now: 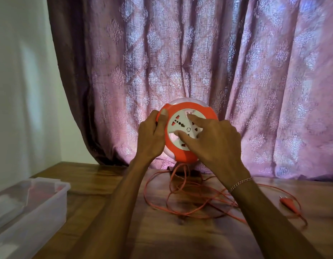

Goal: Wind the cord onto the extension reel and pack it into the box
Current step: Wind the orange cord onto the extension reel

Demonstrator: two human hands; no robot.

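Observation:
A round orange and white extension reel [182,152] is held upright above the wooden table, its socket face toward me. My left hand [152,137] grips its left rim, thumb on the orange edge. My right hand [216,143] lies over the white socket face with thumb and fingers spread on it. The orange cord [182,202] hangs from the reel's underside and lies in loose loops on the table below. Its orange plug [286,201] rests at the right. A clear plastic box [49,200] stands at the left front.
A pink patterned curtain [199,62] hangs right behind the reel. A white wall [21,90] is at the left. The wooden table [98,184] runs from the curtain to me. A small dark object [196,174] sits on it under the reel.

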